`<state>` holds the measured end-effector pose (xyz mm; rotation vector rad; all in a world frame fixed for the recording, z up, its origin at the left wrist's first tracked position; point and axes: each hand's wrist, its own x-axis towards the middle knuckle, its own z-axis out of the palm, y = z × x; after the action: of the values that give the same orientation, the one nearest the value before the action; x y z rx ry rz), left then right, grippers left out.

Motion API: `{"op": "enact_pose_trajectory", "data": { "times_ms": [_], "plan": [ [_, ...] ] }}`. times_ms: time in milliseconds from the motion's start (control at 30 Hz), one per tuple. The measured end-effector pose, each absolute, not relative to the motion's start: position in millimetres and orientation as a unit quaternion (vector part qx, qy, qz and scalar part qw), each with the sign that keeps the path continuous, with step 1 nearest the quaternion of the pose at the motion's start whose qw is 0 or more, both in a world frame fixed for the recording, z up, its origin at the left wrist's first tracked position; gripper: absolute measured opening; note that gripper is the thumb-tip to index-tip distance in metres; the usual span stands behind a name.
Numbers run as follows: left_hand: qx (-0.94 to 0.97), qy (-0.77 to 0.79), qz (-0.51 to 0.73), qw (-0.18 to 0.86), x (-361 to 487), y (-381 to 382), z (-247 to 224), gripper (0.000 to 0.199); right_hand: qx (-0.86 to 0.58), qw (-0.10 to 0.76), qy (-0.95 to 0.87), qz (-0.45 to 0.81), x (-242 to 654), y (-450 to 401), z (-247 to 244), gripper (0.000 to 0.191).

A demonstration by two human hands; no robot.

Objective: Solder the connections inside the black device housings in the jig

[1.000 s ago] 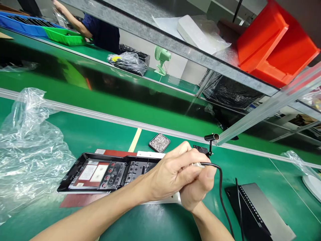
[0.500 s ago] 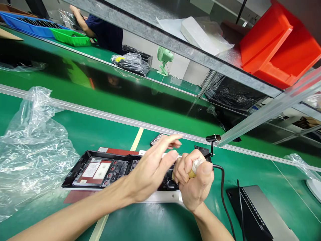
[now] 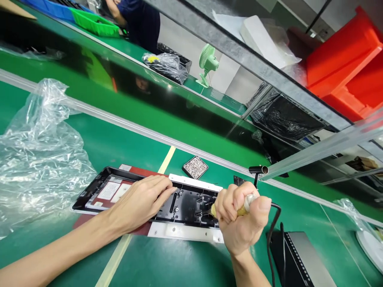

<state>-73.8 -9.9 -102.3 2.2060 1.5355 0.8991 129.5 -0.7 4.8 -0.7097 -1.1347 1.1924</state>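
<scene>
A long black plastic housing [image 3: 187, 205] lies across white metal strips and a reddish-brown board on the green bench. My left hand [image 3: 143, 203] rests over its middle-left part, fingers together and bent down; what is under the fingertips is hidden. My right hand [image 3: 242, 219] is wrapped round a yellowish handle [image 3: 245, 205] with a whitish end, above the right part of the housing. The handle's tip is hidden. A small tray of screws [image 3: 196, 167] sits just behind the housing.
A crumpled clear plastic bag [image 3: 44, 159] lies at left. A black holder [image 3: 258, 170], a cable [image 3: 271, 235] and a grey-black device [image 3: 308, 259] are at right. A metal shelf [image 3: 254, 63] with a red bin [image 3: 341, 63] hangs above. A person [image 3: 140, 24] works beyond.
My left hand has moved left and down onto the housing, away from my right hand, uncovering the screw tray and the housing's middle. My right hand has shifted slightly right and down, still holding the handle.
</scene>
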Motion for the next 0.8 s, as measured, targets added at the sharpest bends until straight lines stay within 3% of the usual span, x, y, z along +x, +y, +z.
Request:
{"op": "enact_pose_trajectory", "data": {
  "times_ms": [800],
  "plan": [
    [0.786, 0.511, 0.341, 0.064, -71.4, -9.3, -98.5, 0.029, -0.283, 0.595, -0.53, 0.534, 133.6, -0.9, 5.4, 0.05]
  ]
}}
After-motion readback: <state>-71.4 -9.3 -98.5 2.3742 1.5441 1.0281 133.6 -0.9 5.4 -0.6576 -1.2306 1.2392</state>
